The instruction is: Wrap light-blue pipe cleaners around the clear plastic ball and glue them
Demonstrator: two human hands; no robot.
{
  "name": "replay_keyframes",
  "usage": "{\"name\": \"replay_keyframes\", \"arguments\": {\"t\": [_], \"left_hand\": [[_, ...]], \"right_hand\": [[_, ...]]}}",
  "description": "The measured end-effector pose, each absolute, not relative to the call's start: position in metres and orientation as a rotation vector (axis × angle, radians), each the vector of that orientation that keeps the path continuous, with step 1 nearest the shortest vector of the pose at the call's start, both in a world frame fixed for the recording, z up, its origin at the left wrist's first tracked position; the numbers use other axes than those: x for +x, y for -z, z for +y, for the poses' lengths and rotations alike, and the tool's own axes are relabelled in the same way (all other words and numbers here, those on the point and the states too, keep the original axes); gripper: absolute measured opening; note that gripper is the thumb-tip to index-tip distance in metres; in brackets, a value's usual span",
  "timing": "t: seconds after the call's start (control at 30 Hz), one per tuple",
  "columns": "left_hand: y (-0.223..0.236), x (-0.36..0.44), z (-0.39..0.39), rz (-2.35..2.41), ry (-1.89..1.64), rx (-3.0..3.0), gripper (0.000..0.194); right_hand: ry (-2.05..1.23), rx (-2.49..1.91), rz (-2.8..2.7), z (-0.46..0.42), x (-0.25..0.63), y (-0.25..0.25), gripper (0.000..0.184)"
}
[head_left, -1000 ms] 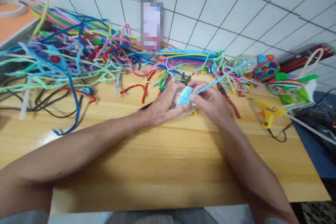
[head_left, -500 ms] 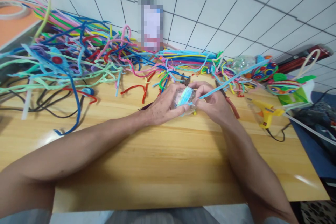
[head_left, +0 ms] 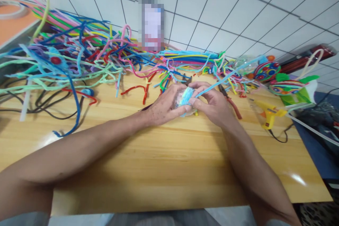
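Note:
Between my hands, above the table, is a clear rounded plastic piece (head_left: 179, 99) with light blue and yellow pipe cleaners laid across it. My left hand (head_left: 164, 105) is closed round its left side, the thumb pressing along the near edge. At its right side my right hand (head_left: 208, 99) pinches a light blue pipe cleaner (head_left: 225, 78), whose long free end points up and to the right. The fingertips of both hands nearly meet on the blue strands. Fingers hide the underside of the clear piece.
Tangled pipe cleaners (head_left: 97, 53) heap along the back left. Red-handled pliers (head_left: 231, 102) lie right of my hands, with a yellow glue gun (head_left: 270, 113) beyond them. Decorated fish shapes (head_left: 267, 70) stand at the back right. A phone (head_left: 153, 24) leans on the tiled wall.
My right hand drew slightly away from the clear piece with the light blue pipe cleaner, then came back against it. My left hand has kept its hold.

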State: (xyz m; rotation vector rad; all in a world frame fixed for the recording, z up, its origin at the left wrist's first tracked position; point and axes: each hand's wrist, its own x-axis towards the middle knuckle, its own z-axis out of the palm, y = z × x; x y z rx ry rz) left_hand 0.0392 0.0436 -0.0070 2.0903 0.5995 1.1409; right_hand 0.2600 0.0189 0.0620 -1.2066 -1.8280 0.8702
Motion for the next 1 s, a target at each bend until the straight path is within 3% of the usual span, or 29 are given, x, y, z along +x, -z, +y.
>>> {"name": "replay_keyframes", "arguments": {"t": [0.43,0.53,0.7,1.0], "left_hand": [[0.016,0.042,0.053,0.563,-1.125,2.191,0.093],[0.018,0.044,0.053,0.562,-1.175,2.174,0.087],[0.021,0.042,0.053,0.639,-1.185,2.109,0.087],[0.012,0.041,0.050,0.710,-1.115,2.060,0.080]], "right_hand": [[-0.692,-1.234,-1.832,0.015,0.256,-0.068,0.009],[-0.665,-1.206,-1.893,0.009,0.242,-0.072,0.014],[-0.492,-1.209,-1.926,0.012,0.246,-0.075,0.036],[-0.067,-1.721,-1.817,0.002,0.371,-0.062,0.037]]}}
